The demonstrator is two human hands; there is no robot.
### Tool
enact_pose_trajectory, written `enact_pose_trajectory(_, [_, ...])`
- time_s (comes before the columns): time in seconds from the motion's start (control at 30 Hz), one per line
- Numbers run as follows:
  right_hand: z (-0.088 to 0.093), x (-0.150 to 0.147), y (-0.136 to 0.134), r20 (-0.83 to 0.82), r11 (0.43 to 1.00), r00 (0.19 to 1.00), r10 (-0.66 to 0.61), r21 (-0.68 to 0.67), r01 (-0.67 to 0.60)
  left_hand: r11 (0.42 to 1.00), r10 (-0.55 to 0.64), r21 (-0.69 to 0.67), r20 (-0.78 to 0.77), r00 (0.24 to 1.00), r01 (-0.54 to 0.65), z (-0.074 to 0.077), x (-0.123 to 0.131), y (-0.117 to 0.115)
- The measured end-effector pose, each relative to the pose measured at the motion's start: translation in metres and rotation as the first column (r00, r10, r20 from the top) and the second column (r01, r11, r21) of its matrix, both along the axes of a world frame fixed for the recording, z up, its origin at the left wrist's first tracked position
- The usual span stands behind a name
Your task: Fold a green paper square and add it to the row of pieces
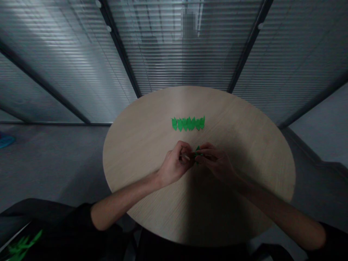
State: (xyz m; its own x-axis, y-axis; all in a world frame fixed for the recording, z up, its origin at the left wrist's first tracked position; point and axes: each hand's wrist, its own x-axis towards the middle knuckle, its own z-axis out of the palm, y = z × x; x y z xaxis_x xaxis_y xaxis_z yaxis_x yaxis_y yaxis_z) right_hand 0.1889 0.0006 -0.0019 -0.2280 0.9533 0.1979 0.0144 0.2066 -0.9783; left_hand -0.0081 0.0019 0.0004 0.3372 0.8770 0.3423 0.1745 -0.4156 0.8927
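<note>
Over the middle of the round table (141,159), my two hands meet around a small green leaf-shaped piece (197,149). My right hand (219,161) pinches this piece between thumb and fingers. Curled at its left side, my left hand (176,163) is closed around a thin, pale, narrow object (186,157), whose kind is too dark and small to make out. Just beyond the hands lies a row of several green leaf-shaped pieces (187,123), side by side and touching or overlapping.
More green leafy strips (23,246) are at the lower left, beside a dark seat or bag. Glass partitions with blinds (185,61) stand behind the table. A blue object (7,140) lies on the grey floor (54,163) at far left.
</note>
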Motion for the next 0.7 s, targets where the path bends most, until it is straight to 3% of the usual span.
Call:
enact_pose_trajectory(0.23, [0.005,-0.002,-0.003,0.011,0.998,1.000,0.027,-0.064,-0.026,1.000,0.018,-0.027,0.092,0.996,-0.015,-0.009,0.002,0.003])
enact_pose_trajectory(0.53, [0.014,-0.002,-0.005,-0.002,0.992,0.999,0.052,-0.114,-0.052,0.999,0.035,0.037,0.052,0.998,-0.037,-0.008,0.000,0.000])
enact_pose_trajectory(0.7, [0.016,0.000,-0.005,-0.055,0.991,0.997,0.051,-0.120,-0.057,0.995,-0.004,-0.093,0.204,0.979,0.023,-0.003,0.005,0.001])
